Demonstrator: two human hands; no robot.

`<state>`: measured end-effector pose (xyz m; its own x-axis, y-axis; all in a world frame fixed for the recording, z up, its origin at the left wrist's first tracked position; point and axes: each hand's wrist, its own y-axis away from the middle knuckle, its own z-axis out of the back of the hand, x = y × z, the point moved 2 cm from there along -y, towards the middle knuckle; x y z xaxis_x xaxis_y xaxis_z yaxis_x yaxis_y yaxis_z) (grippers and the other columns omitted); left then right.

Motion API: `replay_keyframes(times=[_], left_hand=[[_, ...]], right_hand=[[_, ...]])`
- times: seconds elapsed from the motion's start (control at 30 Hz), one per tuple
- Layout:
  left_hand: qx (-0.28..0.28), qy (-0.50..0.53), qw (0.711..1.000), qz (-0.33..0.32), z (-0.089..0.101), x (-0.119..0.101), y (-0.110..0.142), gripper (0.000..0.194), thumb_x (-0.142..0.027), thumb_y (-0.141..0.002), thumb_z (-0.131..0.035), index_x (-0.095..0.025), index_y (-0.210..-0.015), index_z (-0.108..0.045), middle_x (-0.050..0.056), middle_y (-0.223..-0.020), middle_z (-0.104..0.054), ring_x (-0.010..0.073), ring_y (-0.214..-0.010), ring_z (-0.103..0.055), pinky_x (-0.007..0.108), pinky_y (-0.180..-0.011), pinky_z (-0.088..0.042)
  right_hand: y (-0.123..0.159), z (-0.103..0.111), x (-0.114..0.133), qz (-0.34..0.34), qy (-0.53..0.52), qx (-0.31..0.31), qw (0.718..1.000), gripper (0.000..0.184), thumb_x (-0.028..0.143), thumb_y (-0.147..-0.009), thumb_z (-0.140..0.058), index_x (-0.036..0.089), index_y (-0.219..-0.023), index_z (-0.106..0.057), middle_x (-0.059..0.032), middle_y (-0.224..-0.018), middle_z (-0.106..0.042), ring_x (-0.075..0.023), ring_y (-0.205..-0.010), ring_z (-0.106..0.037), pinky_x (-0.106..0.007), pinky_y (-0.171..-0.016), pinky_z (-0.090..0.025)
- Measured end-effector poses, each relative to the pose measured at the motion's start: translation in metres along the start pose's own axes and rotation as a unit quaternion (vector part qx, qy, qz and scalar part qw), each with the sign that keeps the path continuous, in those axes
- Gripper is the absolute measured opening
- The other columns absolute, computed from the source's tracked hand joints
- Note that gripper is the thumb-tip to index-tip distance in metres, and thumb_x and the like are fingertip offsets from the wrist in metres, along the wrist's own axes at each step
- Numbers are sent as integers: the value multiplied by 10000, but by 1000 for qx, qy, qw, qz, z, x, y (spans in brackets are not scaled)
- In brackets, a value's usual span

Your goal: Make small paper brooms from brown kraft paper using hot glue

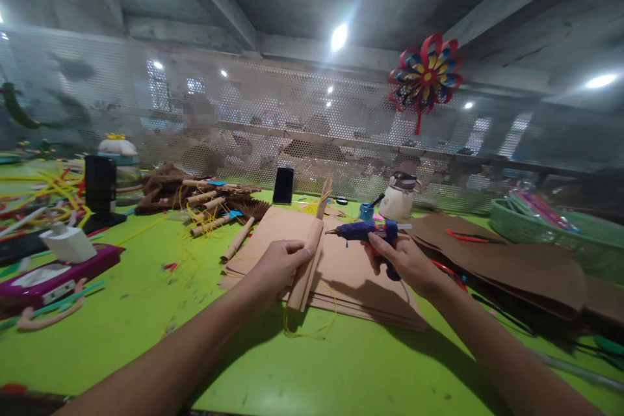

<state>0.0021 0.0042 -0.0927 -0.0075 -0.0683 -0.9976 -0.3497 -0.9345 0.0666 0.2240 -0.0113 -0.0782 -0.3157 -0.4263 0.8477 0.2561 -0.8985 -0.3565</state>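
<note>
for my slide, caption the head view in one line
Left hand holds a brown paper roll; right hand points a blue glue gun at it.

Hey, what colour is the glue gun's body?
Dark blue on the glue gun, head view.

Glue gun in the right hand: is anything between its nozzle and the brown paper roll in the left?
Nothing visible stands between the nozzle of the glue gun and the paper roll. The left hand grips the roll from the other side, and the brown sheets lie underneath.
</note>
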Motion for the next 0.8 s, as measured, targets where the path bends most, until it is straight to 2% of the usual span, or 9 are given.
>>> replay_keyframes(times=[0.13, 0.33, 0.6, 0.8], left_hand=[[3, 4, 1000, 0, 1, 2, -2, 278, -382, -716, -635, -123, -814, -618, 33, -610, -562, 110, -488, -490, 231, -464, -381], [5, 0, 1000, -8, 3, 4, -3, 320, -416, -700, -635, -120, -818, -607, 26, -603, -550, 99, -472, -465, 209, -430, -306], [-3, -34, 999, 1, 0, 0, 1, 290, -425, -711, -616, -143, -768, -584, -66, -475, -387, 50, -352, -306, 192, -361, -192], [6, -31, 999, 16, 1, 4, -1, 322, -454, -702, -624, -147, -792, -587, -55, -489, -416, 48, -349, -304, 192, -359, -191]], right_hand=[[2, -2, 1, -4, 9, 12, 1000, 405, 483, -875, -421, 147, -677, -532, -7, -564, -522, -111, -518, -502, -248, -524, -415], [3, -3, 2, -3, 38, 16, 999, 419, 483, -881, -408, 151, -651, -520, -1, -571, -509, -103, -514, -495, -236, -511, -400], [-1, 1, 5, 16, 86, -44, 995, 478, 483, -883, -384, 166, -540, -483, -11, -514, -510, -111, -515, -478, -260, -566, -398], [-2, 4, 0, 22, 86, -40, 995, 467, 476, -889, -381, 161, -566, -504, -9, -514, -517, -111, -508, -477, -260, -562, -394]])
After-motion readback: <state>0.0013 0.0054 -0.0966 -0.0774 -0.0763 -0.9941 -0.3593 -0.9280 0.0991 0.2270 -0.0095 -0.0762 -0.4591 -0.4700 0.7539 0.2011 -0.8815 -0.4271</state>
